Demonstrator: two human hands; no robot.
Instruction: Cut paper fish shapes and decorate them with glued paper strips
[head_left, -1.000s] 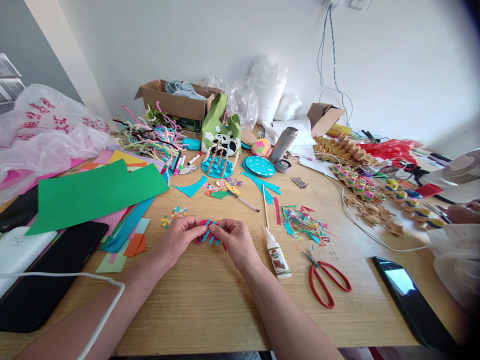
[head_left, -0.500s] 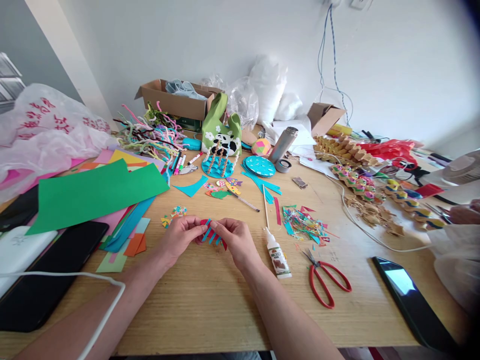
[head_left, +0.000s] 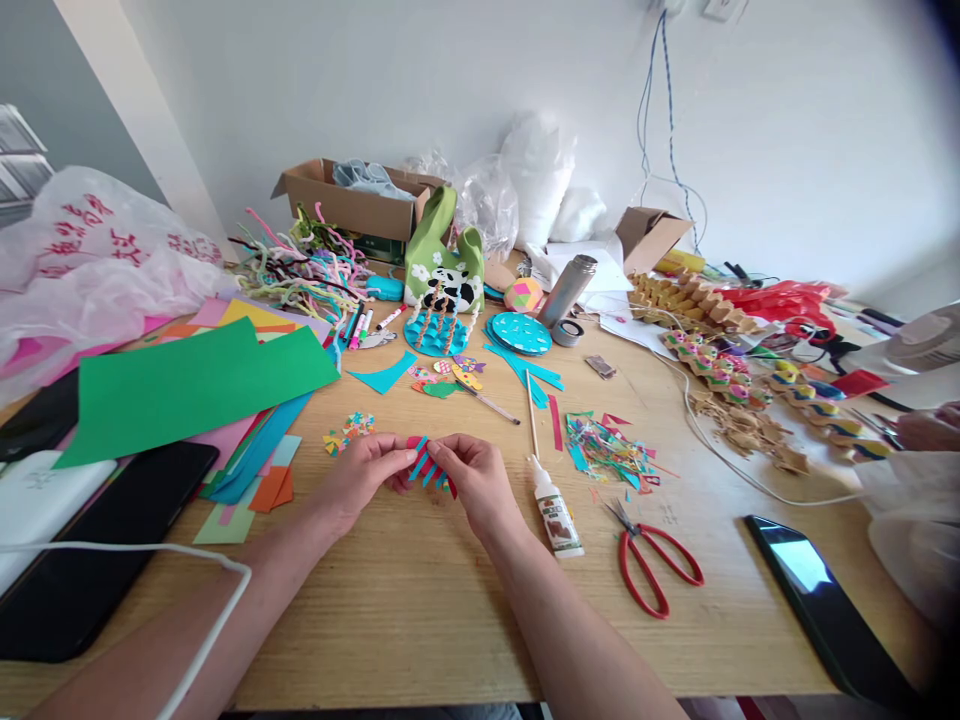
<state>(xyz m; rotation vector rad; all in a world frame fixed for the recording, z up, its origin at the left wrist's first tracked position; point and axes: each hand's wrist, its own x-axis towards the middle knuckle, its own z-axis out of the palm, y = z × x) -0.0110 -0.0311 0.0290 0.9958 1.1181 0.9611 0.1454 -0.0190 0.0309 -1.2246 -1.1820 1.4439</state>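
A wooden table [head_left: 420, 600] was set against a pale wall [head_left: 487, 80]. At the front middle of the table, the left part of a red-and-blue piece [head_left: 425, 466] was pinched between thumb and fingers of the left hand [head_left: 375, 470]; the right part was pinched likewise by the right hand [head_left: 472, 475]. The blue strips were laid slantwise across the red. Contact between piece and table could not be determined. Paper bits [head_left: 356, 428] were scattered just beyond the left hand. To the right of the right hand, the glue [head_left: 557, 520] was laid flat, its nozzle directed away from the person, near the end of a stick [head_left: 532, 410]. The scissors [head_left: 634, 529] were placed farther right, red handles toward the near edge. Scraps [head_left: 606, 450] were heaped beyond them. A phone [head_left: 814, 590] was positioned at the right. At the left, a green sheet [head_left: 202, 390] was rested on coloured paper [head_left: 274, 455]. Toward the back, blue discs [head_left: 517, 333] were stacked just beside a flask [head_left: 568, 290].
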